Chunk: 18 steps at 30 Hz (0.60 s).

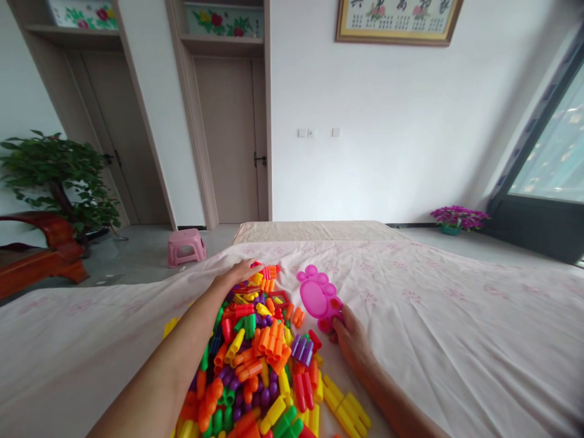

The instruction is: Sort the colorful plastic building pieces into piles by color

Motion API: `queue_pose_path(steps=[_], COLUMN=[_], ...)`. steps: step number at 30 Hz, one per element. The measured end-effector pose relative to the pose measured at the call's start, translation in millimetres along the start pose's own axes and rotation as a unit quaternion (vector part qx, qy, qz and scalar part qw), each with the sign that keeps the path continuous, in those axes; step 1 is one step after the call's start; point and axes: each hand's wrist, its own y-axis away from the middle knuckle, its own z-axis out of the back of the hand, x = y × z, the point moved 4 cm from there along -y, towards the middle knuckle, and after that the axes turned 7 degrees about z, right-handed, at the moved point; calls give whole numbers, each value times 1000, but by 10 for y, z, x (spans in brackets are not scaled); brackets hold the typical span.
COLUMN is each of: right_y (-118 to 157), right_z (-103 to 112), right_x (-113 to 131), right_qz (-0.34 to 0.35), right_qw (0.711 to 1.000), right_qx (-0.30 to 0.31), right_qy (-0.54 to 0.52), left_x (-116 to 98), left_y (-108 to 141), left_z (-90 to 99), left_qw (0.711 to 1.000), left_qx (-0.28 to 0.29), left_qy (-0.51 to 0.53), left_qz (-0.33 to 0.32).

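Observation:
A large pile of colourful plastic pieces [255,359] lies on the pale flowered cloth [438,340]. At the far end of the pile my left hand [244,271] reaches over it, its fingers at red and orange pieces; whether it grips any is too small to tell. My right hand [349,331] is closed on the lower edge of a pink paw-shaped plate [314,297], to the right of the pile. Yellow pieces [347,406] lie beside my right forearm.
A pink stool [186,246] stands on the floor beyond the left side of the cloth. Farther left are a wooden armchair [59,243] and a leafy plant [59,176]. Purple flowers [458,217] stand by the wall at the right.

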Motion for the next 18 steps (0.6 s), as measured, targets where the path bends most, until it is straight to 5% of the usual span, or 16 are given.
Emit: queue_pose_path(steps=[6, 13, 18], right_y=[-15, -17, -47], right_z=[-2, 37, 62], right_x=[24, 81, 68], right_qz=[-4, -9, -5], right_qw=[999, 996, 994], right_qx=[-14, -54, -79], right_qy=[-33, -67, -74], left_x=[-300, -476, -544], left_y=[101, 409, 233], left_z=[-213, -79, 64], left_qw=[990, 959, 974], left_qx=[111, 245, 201], left_qy=[-19, -18, -20], left_qz=[-81, -138, -104])
